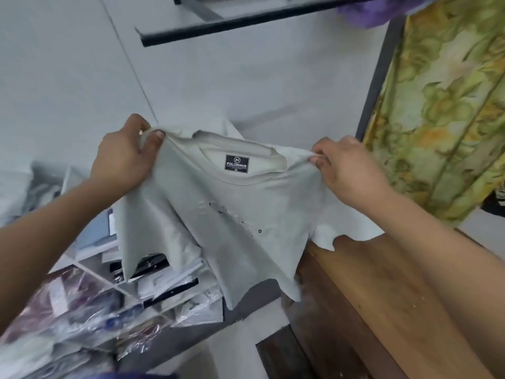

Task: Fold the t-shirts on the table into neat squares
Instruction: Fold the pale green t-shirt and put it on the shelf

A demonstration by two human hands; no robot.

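- Step in hand, as judged: opening out one pale grey t-shirt (pixel 218 209) in the air, ahead of laying it flat. No fold made yet.
- Held up by both shoulders, neckline uppermost, black neck label (pixel 236 161) facing the camera, hem hanging loose and uneven.
- Located over the left edge of the wooden tabletop (pixel 369 296). Contact with it at the right sleeve: cannot tell.
- Gripped at one shoulder by the left hand (pixel 123 154), fingers (pixel 157 138) clenched around bunched fabric.
- Pinched at the other shoulder by the right hand (pixel 349 170), fingers (pixel 318 157) closed on a small tuck of cloth.
- Next move, as judged: shift rightward, away from the shelf of plastic-wrapped goods (pixel 82 296) below the left sleeve.
- Then lower hem first onto the tabletop, with tension between both shoulders for a flat landing.
- Smooth sleeves and hem before the first fold.
- Other t-shirts on the tabletop: none identifiable in this view.
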